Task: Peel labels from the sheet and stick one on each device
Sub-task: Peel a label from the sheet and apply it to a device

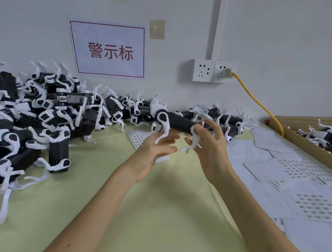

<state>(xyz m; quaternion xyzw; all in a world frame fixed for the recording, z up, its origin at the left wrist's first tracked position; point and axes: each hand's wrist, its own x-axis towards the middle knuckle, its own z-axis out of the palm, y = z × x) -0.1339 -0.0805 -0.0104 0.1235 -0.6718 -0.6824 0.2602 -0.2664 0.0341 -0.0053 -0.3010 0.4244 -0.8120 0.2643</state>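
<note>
- The right hand (208, 148) pinches one end of the black tubular device with white plastic legs (179, 122), held in the air above the pale green table (155, 213). With so light a grip it may tip or drop.
- The left hand (156, 144), fingers nearly straight, only touches a white leg, and that thin leg could bend.
- I cannot tell whether a label sits on any fingertip. A loose one might fold on itself.
- The white label sheet (136, 136) lies beneath the hands, near the heap of similar devices (34, 116), so labelled and unlabelled ones could get mixed.

2 bare hands in view: left hand (151, 150), right hand (212, 156). Both forearms (104, 210) bare down to the bottom edge of view. Slim fingers, right thumbnail cut short. 1 small dark spot on each forearm, low down.
</note>
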